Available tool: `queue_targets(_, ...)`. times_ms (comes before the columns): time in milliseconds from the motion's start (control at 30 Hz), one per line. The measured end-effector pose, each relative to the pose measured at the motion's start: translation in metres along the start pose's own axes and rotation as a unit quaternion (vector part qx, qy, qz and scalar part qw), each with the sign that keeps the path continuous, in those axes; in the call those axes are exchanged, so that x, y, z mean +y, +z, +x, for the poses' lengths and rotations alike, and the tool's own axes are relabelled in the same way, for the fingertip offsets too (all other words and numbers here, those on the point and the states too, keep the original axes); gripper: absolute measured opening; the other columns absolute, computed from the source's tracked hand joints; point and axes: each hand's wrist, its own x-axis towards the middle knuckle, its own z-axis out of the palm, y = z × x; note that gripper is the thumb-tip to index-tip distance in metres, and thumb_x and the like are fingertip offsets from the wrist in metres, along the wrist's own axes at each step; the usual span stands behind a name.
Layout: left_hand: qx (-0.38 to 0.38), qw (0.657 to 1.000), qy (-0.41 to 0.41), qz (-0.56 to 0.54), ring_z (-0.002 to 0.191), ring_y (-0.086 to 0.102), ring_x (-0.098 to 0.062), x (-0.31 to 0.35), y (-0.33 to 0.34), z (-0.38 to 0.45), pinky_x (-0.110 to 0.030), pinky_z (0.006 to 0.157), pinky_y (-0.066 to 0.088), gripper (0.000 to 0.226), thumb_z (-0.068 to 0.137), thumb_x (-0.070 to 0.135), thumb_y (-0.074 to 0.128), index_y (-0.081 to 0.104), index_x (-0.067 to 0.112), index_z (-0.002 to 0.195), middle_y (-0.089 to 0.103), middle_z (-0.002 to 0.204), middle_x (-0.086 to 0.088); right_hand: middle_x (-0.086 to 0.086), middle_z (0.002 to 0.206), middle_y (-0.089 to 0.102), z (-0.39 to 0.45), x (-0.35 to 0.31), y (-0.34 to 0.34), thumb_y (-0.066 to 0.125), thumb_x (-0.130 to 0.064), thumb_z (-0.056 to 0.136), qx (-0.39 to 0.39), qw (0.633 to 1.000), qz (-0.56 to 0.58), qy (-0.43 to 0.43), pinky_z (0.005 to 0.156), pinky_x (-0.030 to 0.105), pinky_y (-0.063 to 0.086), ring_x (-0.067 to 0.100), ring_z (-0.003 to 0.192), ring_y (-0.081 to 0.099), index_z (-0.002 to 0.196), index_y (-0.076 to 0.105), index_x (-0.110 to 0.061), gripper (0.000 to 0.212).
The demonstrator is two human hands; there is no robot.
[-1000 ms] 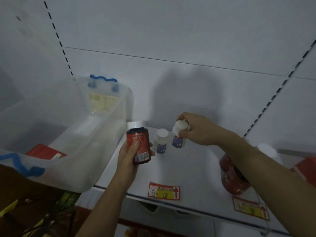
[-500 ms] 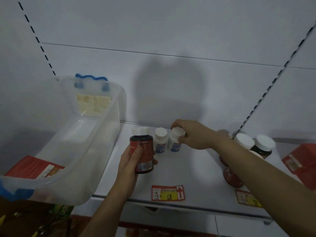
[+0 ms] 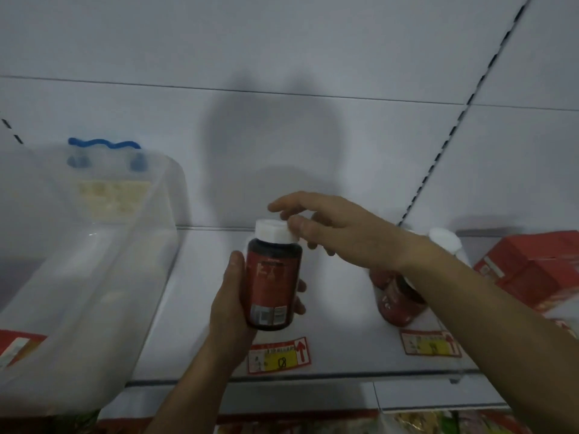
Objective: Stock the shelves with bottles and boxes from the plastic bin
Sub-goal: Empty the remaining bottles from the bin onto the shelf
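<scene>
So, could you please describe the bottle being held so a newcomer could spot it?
Look above the white shelf, right of the clear plastic bin. The left hand grips a dark bottle, the only one off the shelf, white-capped and red-labelled.

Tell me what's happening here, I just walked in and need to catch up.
A person is stocking a white shelf from a clear plastic bin on its left end. The left hand grips a dark red-labelled bottle upright above the shelf; the right hand has its fingers at the bottle's white cap. More red bottles and a red box already sit to the right.
</scene>
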Motion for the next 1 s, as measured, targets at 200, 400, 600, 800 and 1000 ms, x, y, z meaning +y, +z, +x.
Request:
queue_targets(200, -0.065, 0.997, -0.045, 0.004, 0.071, 0.069, -0.038, -0.016, 0.078, 0.021, -0.038, 0.056, 0.057, 0.085, 0.081, 0.072, 0.049, 0.061, -0.001, 0.122, 0.069, 0.097, -0.030, -0.011, 0.123, 0.064, -0.069, 0.004, -0.062, 0.059, -0.026, 0.101, 0.011, 1.000, 0.021, 0.006, 0.078, 0.023, 0.053, 0.002, 0.093, 0.063, 0.134, 0.062, -0.022, 0.033)
queue_targets(400, -0.081, 0.991, 0.002, 0.105, 0.096, 0.072, -0.027, -0.041, 0.151, 0.028, -0.035, 0.074, 0.060, 0.055, 0.085, 0.063, 0.051, 0.068, 0.023, 0.118, 0.072, 0.111, -0.012, -0.003, 0.105, 0.066, -0.139, 0.033, -0.118, 0.066, -0.028, 0.097, 0.079, 0.994, 0.039, 0.068, 0.065, 0.023, 0.052, 0.015, 0.080, 0.066, 0.115, 0.067, -0.020, 0.019)
queue_targets(600, -0.095, 0.937, 0.220, 0.256, 0.101, 0.069, -0.017, -0.059, 0.207, 0.025, -0.023, 0.071, 0.058, 0.046, 0.087, 0.041, 0.060, 0.054, 0.019, 0.126, 0.065, 0.114, 0.007, -0.001, 0.104, 0.066, -0.180, 0.054, -0.147, 0.066, -0.050, 0.092, 0.152, 0.986, 0.005, 0.069, 0.072, 0.045, 0.060, 0.020, 0.080, 0.070, 0.107, 0.067, -0.027, 0.027)
queue_targets(800, -0.043, 0.975, 0.146, 0.161, 0.098, 0.069, -0.036, -0.079, 0.233, 0.027, -0.046, 0.077, 0.059, 0.034, 0.096, 0.049, 0.043, 0.071, 0.036, 0.112, 0.071, 0.107, -0.014, 0.001, 0.116, 0.057, -0.203, 0.071, -0.173, 0.064, -0.034, 0.097, 0.067, 0.997, 0.026, 0.025, 0.076, 0.037, 0.059, 0.031, 0.089, 0.065, 0.124, 0.064, -0.032, 0.027)
queue_targets(1000, 0.052, 0.904, 0.262, 0.334, 0.110, 0.064, -0.013, -0.090, 0.223, 0.022, -0.021, 0.083, 0.053, 0.039, 0.098, 0.045, 0.036, 0.060, 0.030, 0.125, 0.068, 0.114, 0.008, -0.013, 0.105, 0.065, -0.202, 0.091, -0.170, 0.064, -0.058, 0.086, 0.070, 0.993, -0.090, 0.040, 0.072, 0.023, 0.053, 0.007, 0.089, 0.065, 0.112, 0.067, -0.037, 0.034)
